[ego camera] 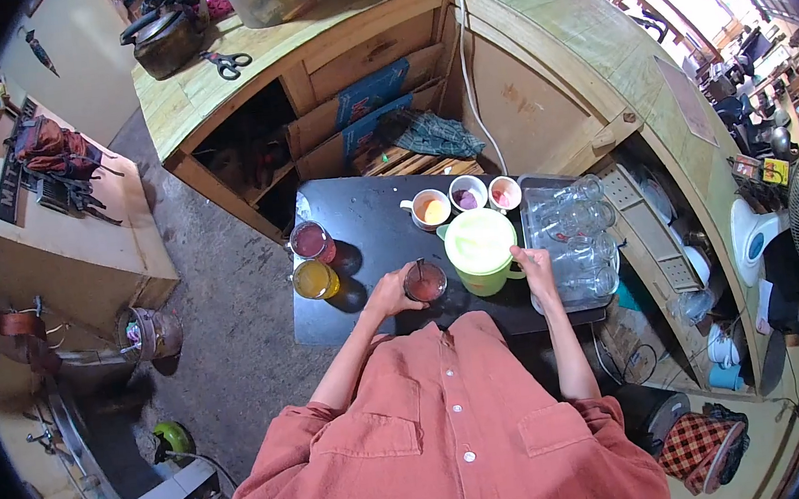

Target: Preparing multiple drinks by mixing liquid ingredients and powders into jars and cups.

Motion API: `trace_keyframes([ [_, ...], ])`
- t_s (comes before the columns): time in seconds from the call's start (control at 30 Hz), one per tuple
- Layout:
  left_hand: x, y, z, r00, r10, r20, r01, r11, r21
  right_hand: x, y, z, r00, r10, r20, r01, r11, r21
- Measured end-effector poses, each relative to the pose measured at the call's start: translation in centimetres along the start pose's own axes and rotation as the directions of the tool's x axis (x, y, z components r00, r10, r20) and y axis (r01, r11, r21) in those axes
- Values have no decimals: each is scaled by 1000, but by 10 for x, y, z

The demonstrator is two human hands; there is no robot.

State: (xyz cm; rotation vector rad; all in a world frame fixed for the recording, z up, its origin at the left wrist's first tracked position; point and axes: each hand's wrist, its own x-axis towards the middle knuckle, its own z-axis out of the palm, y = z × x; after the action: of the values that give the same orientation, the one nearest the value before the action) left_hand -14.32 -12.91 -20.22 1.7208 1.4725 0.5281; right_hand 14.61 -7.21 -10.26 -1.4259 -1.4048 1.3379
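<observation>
On a low black table (367, 216), my left hand (393, 292) is closed around a glass of reddish drink (426, 283) with a spoon standing in it. My right hand (535, 269) holds the handle of a lidded light-green plastic pitcher (482, 249), just right of the glass. Behind the pitcher are a white cup with orange-yellow contents (432, 209), a cup with purple contents (467, 194) and a cup with pink contents (504, 194). At the table's left stand a glass mug of dark red drink (312, 242) and a glass mug of yellow drink (316, 279).
A clear tray (532, 200) with several upturned or lying glass mugs (587, 217) is at the table's right end. Beyond is a wooden counter (348, 20) bearing scissors (229, 64) and a dark pot (167, 44). A white cable (469, 77) hangs down behind the table.
</observation>
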Motion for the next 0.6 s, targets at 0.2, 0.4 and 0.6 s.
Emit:
trace_keyframes([
  [0.2,-13,1,-5,998,45,33,-44,999,-22,16,21,37,1000,-5,7,4,996,90],
  [0.4,-33,1,-4,998,19,52,-13,994,-110,38,37,93,998,-15,55,6,987,162],
  [0.6,-39,6,-5,999,-37,24,38,996,-77,56,29,149,986,-153,71,134,968,213],
])
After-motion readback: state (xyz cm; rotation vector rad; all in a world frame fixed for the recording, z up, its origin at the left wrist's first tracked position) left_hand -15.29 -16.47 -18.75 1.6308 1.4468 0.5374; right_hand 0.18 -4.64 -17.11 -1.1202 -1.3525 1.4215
